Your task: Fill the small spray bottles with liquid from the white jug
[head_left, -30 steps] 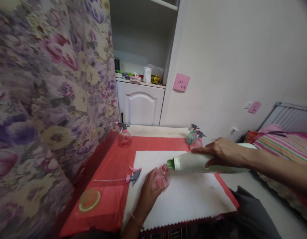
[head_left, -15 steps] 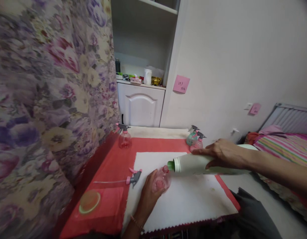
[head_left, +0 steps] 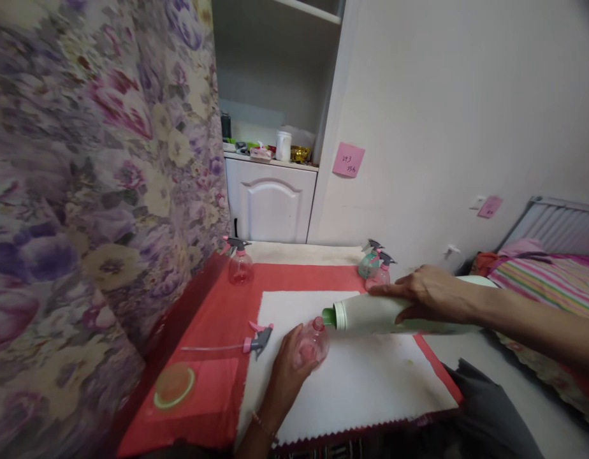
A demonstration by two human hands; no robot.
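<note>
My left hand (head_left: pixel 289 364) is wrapped round a clear pink spray bottle (head_left: pixel 314 349), its sprayer off and its neck bare. My right hand (head_left: pixel 426 296) grips a large pale green detergent bottle (head_left: pixel 371 315), tipped on its side. The green spout (head_left: pixel 329 317) of that bottle meets the mouth of the pink one; I cannot make out a stream of liquid. Left of my left hand lies a grey and pink spray head (head_left: pixel 260 341) with its dip tube pointing left. A round translucent lid with a green rim (head_left: pixel 174 386) lies on the red cloth at the near left.
A pink spray bottle (head_left: pixel 240 266) stands at the back left. A green spray bottle (head_left: pixel 368 264) and another pink one (head_left: pixel 379 275) stand at the back right. A white cloth (head_left: pixel 371 389) covers part of the red cloth (head_left: pixel 208 319). A floral curtain (head_left: pixel 108 191) borders the left.
Both hands and both bottles hold nearly the same pose. Only a slight shift of the whole view shows.
</note>
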